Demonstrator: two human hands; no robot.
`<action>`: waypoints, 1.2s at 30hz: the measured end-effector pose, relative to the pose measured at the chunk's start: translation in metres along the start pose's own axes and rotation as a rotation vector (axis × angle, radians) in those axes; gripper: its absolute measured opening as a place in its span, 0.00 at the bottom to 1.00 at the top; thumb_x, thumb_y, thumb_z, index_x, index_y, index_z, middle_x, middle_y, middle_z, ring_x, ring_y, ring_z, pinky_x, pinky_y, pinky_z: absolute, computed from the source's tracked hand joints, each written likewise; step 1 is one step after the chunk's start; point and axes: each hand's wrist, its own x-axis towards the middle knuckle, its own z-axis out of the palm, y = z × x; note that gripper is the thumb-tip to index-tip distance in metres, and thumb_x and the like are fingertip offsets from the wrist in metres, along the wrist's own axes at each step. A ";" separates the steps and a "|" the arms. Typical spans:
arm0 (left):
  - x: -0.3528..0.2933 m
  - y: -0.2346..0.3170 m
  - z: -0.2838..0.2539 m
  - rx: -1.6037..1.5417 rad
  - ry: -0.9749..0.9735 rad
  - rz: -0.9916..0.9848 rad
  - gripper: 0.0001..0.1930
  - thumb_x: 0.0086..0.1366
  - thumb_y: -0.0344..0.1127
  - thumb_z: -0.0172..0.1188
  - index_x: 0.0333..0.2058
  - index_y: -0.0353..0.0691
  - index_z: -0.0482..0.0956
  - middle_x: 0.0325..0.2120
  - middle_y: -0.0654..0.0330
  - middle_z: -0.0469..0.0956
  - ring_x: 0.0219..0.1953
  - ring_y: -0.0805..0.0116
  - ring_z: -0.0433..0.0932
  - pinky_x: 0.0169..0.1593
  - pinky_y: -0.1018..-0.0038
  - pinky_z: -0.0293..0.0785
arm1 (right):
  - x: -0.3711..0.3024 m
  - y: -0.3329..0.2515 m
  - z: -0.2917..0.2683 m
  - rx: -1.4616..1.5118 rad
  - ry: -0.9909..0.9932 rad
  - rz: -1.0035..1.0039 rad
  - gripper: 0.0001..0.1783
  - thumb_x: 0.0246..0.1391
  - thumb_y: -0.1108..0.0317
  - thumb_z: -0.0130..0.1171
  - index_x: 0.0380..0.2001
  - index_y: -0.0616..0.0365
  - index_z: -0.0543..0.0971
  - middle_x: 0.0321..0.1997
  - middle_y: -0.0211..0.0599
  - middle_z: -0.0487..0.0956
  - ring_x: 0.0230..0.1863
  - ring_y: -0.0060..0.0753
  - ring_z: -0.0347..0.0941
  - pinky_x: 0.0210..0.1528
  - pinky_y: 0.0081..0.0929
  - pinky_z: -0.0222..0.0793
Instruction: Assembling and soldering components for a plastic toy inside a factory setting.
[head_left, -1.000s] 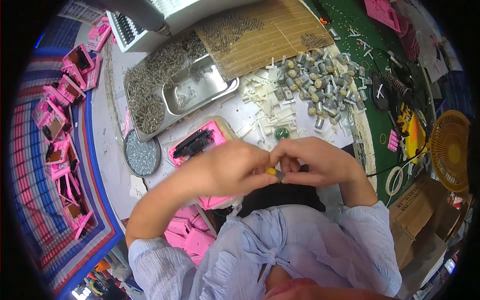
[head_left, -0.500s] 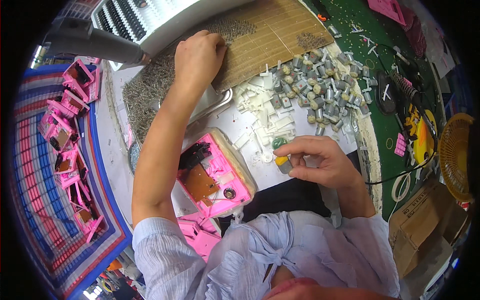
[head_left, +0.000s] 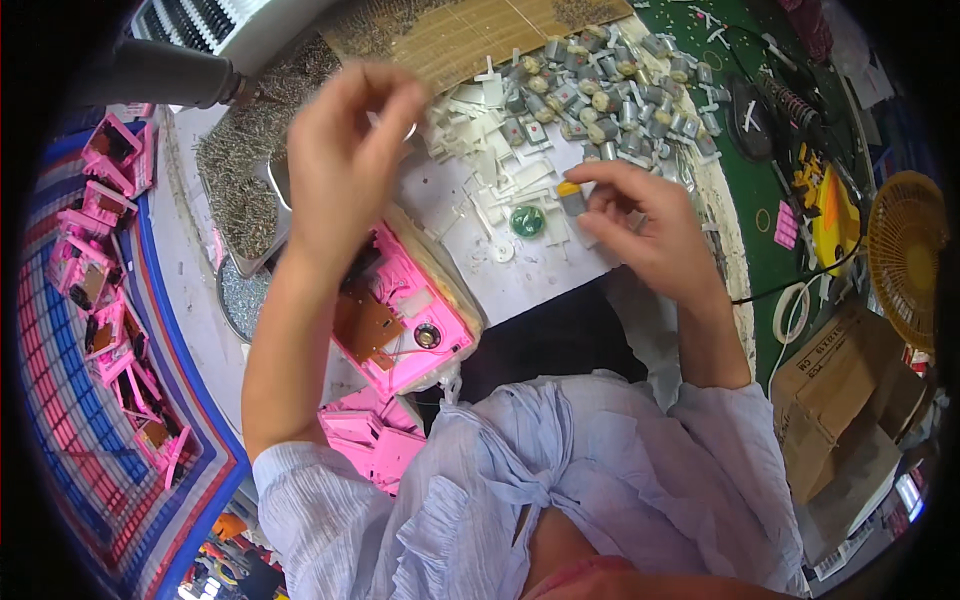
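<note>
My right hand (head_left: 650, 225) pinches a small grey motor (head_left: 571, 200) with a yellow end between thumb and fingers, above the table's near edge. My left hand (head_left: 345, 160) is raised over the near part of a screw tray, slightly blurred. Its thumb and fingers are drawn together; whatever they may hold is too small to make out. Below it lies an open pink plastic housing (head_left: 455, 335) with a brown board and a round black part, partly hidden by my left forearm. A round green piece (head_left: 527, 221) sits on the table left of the motor.
Several grey motors (head_left: 600, 105) are heaped at the back right, beside loose white plastic parts (head_left: 480, 130). Many screws (head_left: 235, 185) fill the tray at left. A grey power screwdriver (head_left: 165, 72) juts in at upper left. Pink housings (head_left: 375, 435) lie near my lap.
My left hand has drawn back toward me from the screws on the cardboard. My right hand still holds the motor. The whole view has shifted, with the table appearing higher.
</note>
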 end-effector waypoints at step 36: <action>-0.190 0.025 0.014 -0.252 0.101 -0.339 0.11 0.62 0.22 0.67 0.43 0.33 0.81 0.35 0.58 0.83 0.36 0.74 0.83 0.38 0.78 0.81 | -0.002 -0.026 0.089 0.781 -0.419 0.325 0.24 0.55 0.80 0.67 0.55 0.61 0.73 0.30 0.30 0.79 0.28 0.19 0.75 0.31 0.16 0.73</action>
